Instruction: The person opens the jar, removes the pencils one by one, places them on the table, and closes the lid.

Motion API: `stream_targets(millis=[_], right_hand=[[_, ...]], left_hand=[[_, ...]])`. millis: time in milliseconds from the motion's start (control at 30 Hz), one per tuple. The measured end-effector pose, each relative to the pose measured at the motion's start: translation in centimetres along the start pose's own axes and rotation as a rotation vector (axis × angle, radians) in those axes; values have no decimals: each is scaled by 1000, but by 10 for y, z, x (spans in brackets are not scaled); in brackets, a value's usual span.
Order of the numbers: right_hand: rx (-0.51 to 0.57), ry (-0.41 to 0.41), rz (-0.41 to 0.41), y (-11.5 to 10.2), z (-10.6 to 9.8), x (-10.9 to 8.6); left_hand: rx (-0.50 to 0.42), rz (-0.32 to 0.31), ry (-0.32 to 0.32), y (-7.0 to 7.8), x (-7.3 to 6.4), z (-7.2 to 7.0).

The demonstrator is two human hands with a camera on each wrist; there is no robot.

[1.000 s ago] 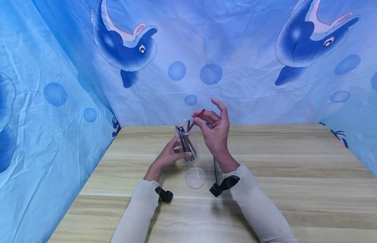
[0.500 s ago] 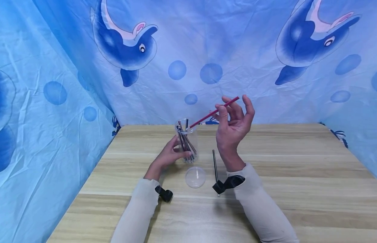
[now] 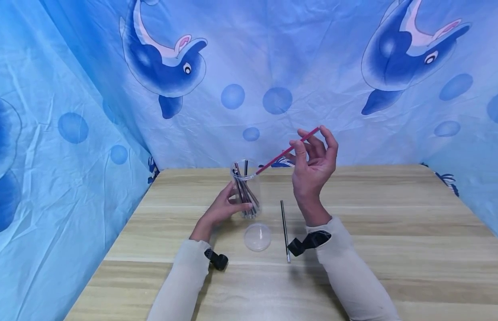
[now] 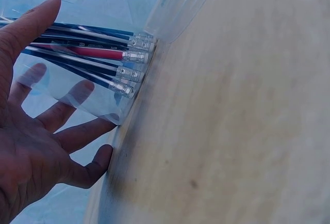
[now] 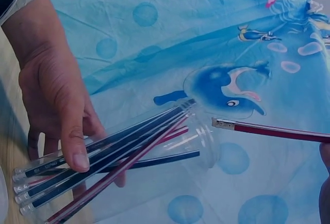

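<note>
My left hand [image 3: 222, 207] grips a clear plastic jar [image 3: 255, 191] standing on the table, thumb in front and fingers behind. Inside it lean several black and red pencils [image 5: 111, 154], with their metal-banded eraser ends at the bottom, as the left wrist view shows. Up to the right of the jar, my right hand [image 3: 314, 174] pinches a red pencil [image 3: 277, 157] between thumb and fingers. That pencil slants down toward the jar's mouth. In the right wrist view its eraser end lies just outside the rim, apart from it.
A round clear lid [image 3: 257, 237] lies on the wooden table [image 3: 373, 249] in front of the jar. Right of the lid lies a single black pencil [image 3: 284, 225]. A blue dolphin-print cloth [image 3: 321, 58] hangs behind the table and along its sides.
My right hand has moved right and slightly up, drawing the red pencil out of the jar. The left hand and the jar have stayed in place.
</note>
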State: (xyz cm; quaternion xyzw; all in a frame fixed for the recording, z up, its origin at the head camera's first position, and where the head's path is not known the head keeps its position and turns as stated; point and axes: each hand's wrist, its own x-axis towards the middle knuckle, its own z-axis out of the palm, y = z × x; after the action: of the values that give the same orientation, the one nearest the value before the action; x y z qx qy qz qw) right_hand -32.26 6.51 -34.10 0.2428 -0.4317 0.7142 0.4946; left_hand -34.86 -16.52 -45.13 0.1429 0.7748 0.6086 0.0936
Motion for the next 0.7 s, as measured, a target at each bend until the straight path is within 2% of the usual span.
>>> stream_targets(millis=[133,267,433,567,700], right_hand=[[3,-26,44,-3,-6,1],[11,-70,123,-3,-14,1],[7,-183,300,-1,-27,1],[-70,-303,468,3,-41,-2],[-146,-384,561,7,-55,-7]], left_hand=[[-4,5,0,0,-1,1],[-11,2,-4,0,-1,0],[-2,-9,-4,0,-1,0],[-1,-9,-9,0,0,0],[-1,-9,-4,0,0,0]])
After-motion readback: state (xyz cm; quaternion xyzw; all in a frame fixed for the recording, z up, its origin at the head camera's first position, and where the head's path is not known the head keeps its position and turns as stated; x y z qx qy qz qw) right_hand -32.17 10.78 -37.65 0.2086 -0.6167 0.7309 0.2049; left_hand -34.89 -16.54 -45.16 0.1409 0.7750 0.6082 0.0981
